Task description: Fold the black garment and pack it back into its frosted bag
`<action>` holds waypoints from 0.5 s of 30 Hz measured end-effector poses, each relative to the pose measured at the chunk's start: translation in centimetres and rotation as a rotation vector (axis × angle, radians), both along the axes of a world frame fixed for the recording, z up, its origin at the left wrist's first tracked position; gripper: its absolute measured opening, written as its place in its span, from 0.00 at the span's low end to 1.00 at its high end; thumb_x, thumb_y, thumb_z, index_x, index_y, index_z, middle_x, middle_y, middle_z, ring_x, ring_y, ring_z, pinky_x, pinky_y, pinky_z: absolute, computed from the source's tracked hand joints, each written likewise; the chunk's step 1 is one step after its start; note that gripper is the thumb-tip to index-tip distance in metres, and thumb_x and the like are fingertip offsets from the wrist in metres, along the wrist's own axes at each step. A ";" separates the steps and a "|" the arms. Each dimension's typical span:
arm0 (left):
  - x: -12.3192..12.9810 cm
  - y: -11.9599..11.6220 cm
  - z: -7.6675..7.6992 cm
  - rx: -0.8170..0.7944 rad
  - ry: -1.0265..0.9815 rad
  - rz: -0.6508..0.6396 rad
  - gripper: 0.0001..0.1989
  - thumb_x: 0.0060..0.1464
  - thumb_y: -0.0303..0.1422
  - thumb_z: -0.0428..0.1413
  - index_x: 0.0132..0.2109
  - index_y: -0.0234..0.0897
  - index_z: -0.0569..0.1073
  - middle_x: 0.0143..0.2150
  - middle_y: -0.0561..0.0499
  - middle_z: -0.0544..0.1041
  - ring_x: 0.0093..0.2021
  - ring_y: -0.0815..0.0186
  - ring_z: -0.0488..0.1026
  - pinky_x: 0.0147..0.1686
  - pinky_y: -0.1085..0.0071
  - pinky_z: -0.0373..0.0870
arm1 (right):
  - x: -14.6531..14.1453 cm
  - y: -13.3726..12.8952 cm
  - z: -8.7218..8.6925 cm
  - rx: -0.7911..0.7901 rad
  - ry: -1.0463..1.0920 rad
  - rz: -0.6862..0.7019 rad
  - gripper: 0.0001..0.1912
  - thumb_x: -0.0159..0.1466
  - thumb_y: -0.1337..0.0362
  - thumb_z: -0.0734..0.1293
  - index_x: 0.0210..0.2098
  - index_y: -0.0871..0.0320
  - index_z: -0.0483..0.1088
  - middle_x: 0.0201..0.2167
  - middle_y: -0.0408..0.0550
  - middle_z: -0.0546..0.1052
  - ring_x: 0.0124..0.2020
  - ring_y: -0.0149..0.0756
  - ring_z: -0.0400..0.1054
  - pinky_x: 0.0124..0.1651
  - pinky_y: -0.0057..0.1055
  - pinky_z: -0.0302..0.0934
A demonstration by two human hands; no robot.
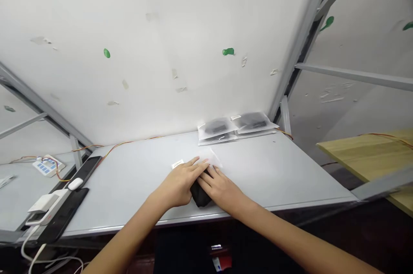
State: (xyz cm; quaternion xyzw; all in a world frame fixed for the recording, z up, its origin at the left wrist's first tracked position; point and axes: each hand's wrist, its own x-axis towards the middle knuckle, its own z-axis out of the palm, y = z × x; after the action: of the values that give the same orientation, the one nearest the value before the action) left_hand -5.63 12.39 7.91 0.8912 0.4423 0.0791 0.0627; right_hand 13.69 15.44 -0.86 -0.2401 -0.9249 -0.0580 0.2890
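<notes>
A black item, soft-looking, lies near the front edge of the grey table between my two hands. My left hand is on its left side, thumb down beside it and fingers reaching over its top. From the right, my right hand presses on it with fingers together. Behind my fingertips a translucent bag lies on the table, partly covered by my hands. A white label shows just beyond my left hand.
Several translucent bags with black contents are stacked at the back right. On the left are a power strip, a white case, a black phone-like slab and cables. A wooden board is at the right.
</notes>
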 end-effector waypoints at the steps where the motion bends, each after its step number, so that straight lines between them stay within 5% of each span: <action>1: 0.2 0.1 -0.2 0.007 0.030 -0.001 0.52 0.43 0.13 0.53 0.76 0.41 0.55 0.74 0.43 0.65 0.76 0.49 0.56 0.67 0.48 0.68 | -0.6 0.0 0.0 -0.050 -0.037 -0.083 0.24 0.68 0.78 0.61 0.62 0.63 0.72 0.57 0.63 0.79 0.57 0.55 0.75 0.55 0.54 0.75; 4: 0.5 0.4 -0.3 0.038 0.129 0.033 0.52 0.42 0.10 0.50 0.75 0.42 0.56 0.75 0.45 0.63 0.76 0.47 0.55 0.67 0.45 0.66 | -2.5 0.1 0.4 -0.164 -0.086 -0.264 0.25 0.65 0.79 0.62 0.58 0.61 0.76 0.53 0.65 0.81 0.47 0.55 0.79 0.43 0.46 0.78; 6: 0.6 0.6 -0.2 0.060 0.168 0.057 0.52 0.42 0.10 0.50 0.75 0.42 0.57 0.76 0.46 0.62 0.76 0.47 0.56 0.67 0.45 0.66 | -3.9 0.3 0.8 -0.186 -0.079 -0.307 0.24 0.65 0.79 0.62 0.57 0.63 0.76 0.52 0.68 0.81 0.48 0.58 0.78 0.44 0.49 0.77; 9: 0.5 0.8 0.1 0.060 0.153 0.047 0.52 0.42 0.11 0.52 0.75 0.40 0.57 0.75 0.44 0.62 0.76 0.46 0.56 0.68 0.45 0.65 | -5.5 1.0 1.2 -0.195 -0.073 -0.293 0.24 0.65 0.77 0.63 0.59 0.65 0.74 0.56 0.69 0.79 0.55 0.61 0.75 0.53 0.56 0.73; 15: 0.4 0.6 0.4 0.050 0.082 0.056 0.52 0.40 0.12 0.51 0.74 0.39 0.59 0.75 0.46 0.63 0.76 0.48 0.56 0.67 0.50 0.68 | -6.2 2.9 0.5 -0.257 -0.091 -0.203 0.22 0.63 0.77 0.64 0.55 0.61 0.76 0.54 0.60 0.82 0.53 0.51 0.78 0.55 0.43 0.72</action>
State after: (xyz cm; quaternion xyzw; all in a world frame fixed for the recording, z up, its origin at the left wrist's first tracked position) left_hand -5.25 12.95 8.29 0.8823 0.4670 0.0555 0.0201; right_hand 7.51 18.32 -0.33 -0.3644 -0.9078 0.0208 0.2067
